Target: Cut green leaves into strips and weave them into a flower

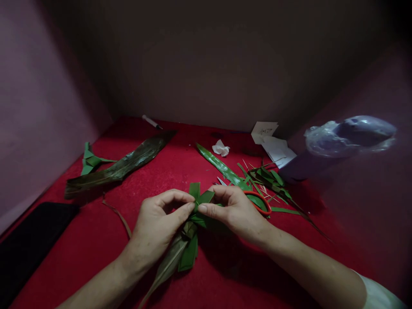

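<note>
My left hand [161, 219] and my right hand [231, 210] meet at the middle of the red cloth [96, 240], both pinching a folded green leaf strip [198, 201]. The strip's upper folds stick up between my fingertips. Its longer ends [182, 255] trail down toward me beneath my left hand. Thumb and forefinger of each hand press on the folds from opposite sides. Red-handled scissors [262, 204] lie just behind my right hand.
A long dark leaf [122, 165] and a small folded green leaf piece [90, 161] lie at the left. A green leaf [222, 165], leaf scraps with thin sticks [270, 180], crumpled tissue [220, 148], white papers [273, 143] and a pen [151, 122] lie farther back. A black slab [28, 240] sits at the near left.
</note>
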The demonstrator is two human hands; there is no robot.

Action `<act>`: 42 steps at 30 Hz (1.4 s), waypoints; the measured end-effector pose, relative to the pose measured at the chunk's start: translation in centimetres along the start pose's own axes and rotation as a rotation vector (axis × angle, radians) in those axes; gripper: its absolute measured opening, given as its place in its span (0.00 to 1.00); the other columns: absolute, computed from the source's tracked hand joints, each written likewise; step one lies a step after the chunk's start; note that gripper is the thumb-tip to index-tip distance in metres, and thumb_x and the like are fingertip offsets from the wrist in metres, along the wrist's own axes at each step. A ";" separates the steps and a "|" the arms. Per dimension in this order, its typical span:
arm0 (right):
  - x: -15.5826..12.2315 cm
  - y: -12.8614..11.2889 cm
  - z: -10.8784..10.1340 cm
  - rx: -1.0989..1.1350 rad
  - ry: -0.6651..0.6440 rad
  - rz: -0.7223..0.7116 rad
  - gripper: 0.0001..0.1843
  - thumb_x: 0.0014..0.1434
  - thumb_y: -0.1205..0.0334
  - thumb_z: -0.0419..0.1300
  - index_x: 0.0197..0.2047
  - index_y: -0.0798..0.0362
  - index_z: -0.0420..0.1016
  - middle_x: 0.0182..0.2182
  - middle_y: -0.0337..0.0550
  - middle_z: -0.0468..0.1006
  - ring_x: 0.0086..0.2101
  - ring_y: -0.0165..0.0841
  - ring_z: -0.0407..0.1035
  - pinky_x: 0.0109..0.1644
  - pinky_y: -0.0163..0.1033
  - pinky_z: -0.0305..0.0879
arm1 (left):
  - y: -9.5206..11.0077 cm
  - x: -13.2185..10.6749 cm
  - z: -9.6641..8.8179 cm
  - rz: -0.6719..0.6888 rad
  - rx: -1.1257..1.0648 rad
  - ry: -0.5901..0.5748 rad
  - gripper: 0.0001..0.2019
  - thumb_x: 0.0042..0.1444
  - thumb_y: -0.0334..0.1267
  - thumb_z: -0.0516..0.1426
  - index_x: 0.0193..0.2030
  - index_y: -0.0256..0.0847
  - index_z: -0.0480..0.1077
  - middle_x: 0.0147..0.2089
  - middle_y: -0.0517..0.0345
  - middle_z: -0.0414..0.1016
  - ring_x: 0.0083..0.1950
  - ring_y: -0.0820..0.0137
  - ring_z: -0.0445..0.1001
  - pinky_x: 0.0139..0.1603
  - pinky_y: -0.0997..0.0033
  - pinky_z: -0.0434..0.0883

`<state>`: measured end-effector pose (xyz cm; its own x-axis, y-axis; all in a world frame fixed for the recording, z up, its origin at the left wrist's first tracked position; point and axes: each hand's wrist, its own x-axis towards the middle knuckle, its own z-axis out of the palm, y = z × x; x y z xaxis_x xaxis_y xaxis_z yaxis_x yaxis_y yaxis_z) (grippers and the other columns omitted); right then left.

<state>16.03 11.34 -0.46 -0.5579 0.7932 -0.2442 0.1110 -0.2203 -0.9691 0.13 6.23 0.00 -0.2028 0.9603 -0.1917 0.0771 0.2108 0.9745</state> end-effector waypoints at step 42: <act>-0.8 -0.9 -0.4 -0.150 -0.084 -0.176 0.03 0.53 0.65 0.62 0.29 0.55 0.72 0.25 0.36 0.71 0.27 0.26 0.64 0.31 0.31 0.62 | -0.2 0.3 -1.1 -0.222 -0.282 -0.398 0.04 0.47 0.33 0.59 0.25 0.37 0.70 0.23 0.62 0.65 0.25 0.75 0.62 0.27 0.75 0.59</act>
<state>16.73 11.15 0.64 -0.6451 0.7605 -0.0734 0.1235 0.0089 -0.9923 -1.05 6.30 -0.13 0.2062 0.9048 -0.3726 -0.2022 0.4120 0.8885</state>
